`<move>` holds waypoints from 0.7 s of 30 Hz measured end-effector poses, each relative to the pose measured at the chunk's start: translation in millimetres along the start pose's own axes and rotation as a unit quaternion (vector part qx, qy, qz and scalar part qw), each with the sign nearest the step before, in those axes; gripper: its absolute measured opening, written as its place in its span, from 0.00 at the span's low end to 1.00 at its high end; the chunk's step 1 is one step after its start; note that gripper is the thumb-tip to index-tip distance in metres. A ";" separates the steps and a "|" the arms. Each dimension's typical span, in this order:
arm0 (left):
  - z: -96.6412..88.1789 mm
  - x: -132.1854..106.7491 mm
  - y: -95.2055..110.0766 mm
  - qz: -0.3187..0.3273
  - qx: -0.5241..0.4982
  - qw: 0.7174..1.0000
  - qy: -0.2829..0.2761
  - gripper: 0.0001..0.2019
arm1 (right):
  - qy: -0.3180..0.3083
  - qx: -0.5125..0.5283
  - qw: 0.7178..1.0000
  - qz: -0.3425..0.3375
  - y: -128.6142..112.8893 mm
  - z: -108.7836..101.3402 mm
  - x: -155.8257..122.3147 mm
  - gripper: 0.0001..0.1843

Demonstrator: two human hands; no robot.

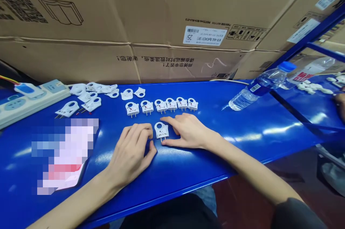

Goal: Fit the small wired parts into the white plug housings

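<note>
A small white plug part (161,130) with two metal prongs lies on the blue table (242,128) between my hands. My left hand (132,153) rests flat on the table, fingers curled slightly, fingertips touching the part's left side. My right hand (187,130) lies flat, fingers spread, thumb and index finger framing the part's right side. Neither hand grips it. Just beyond stands a row of several white plug parts (161,106), prongs toward me. A loose pile of white plug covers (91,96) lies at the back left.
A white power strip (29,96) sits at the far left. A blurred flat object (64,153) lies left of my left hand. A plastic water bottle (258,89) lies at the right. Large cardboard boxes (161,24) wall off the back. Another person's hand (340,105) shows at the right edge.
</note>
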State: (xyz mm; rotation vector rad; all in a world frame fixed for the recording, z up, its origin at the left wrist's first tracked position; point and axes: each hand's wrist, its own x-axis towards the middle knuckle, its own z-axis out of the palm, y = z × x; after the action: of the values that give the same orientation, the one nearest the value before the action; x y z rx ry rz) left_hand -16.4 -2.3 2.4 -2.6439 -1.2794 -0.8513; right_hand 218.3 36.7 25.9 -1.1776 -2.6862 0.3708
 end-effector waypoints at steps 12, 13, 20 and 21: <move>0.1 3.6 -13.7 -0.090 -0.016 0.991 -0.094 0.10 | -0.018 0.000 1.000 0.013 0.6 -3.3 0.5 0.26; 0.7 3.3 -14.1 -0.093 -0.014 0.991 -0.092 0.10 | -0.017 -0.004 1.000 0.017 0.6 -3.3 0.5 0.26; 5.8 0.8 -13.2 -0.075 -0.019 0.993 -0.087 0.14 | -0.005 -0.015 1.000 0.007 3.0 -3.1 0.0 0.23; 6.1 0.7 -13.3 -0.068 -0.021 0.994 -0.082 0.14 | -0.004 -0.017 1.000 0.005 3.3 -3.2 0.0 0.23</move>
State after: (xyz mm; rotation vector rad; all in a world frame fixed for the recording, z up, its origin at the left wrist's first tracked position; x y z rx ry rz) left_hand -23.3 8.6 -4.5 -2.7353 -1.5100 -0.6966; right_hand 221.4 39.3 27.9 -1.2018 -2.7051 0.3335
